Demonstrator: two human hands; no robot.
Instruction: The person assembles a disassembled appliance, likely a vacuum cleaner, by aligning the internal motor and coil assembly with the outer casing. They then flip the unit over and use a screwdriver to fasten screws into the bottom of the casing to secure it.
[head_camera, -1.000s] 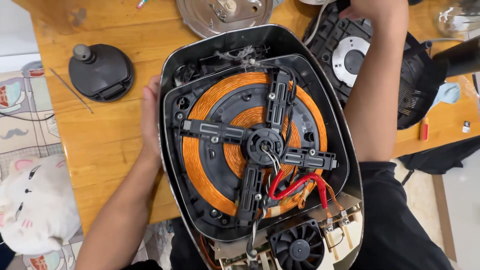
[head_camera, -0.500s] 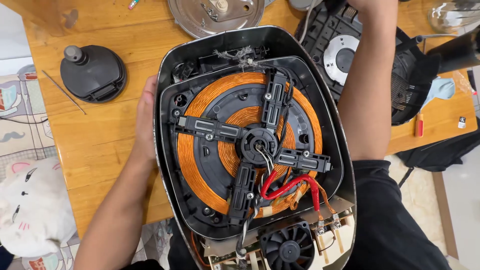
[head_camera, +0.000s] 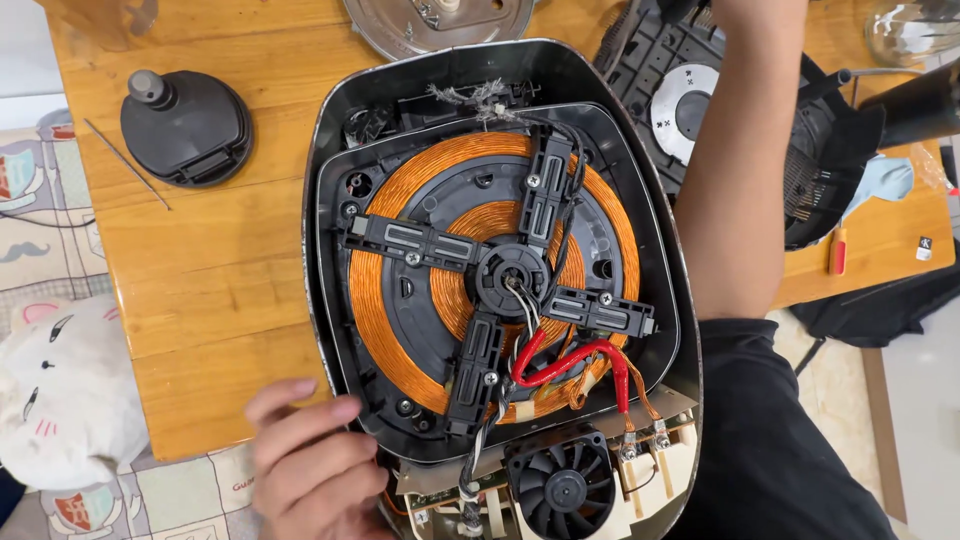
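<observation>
Wooden desk carries opened cooker shell, bottom cover off, copper coil and fan exposed, wires attached. Left hand grip released, fingers at shell's near-left rim. Right hand's grip beyond shell's far edge, cannot tell.

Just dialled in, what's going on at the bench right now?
A person has an opened appliance housing lying on a wooden table, its copper coil, black cross-shaped bracket, red wires and small fan exposed. The left hand rests at the housing's lower left edge, fingers loose, holding nothing. The right arm reaches over the housing towards the top; its hand is out of frame. A round black lid sits apart at the upper left.
</observation>
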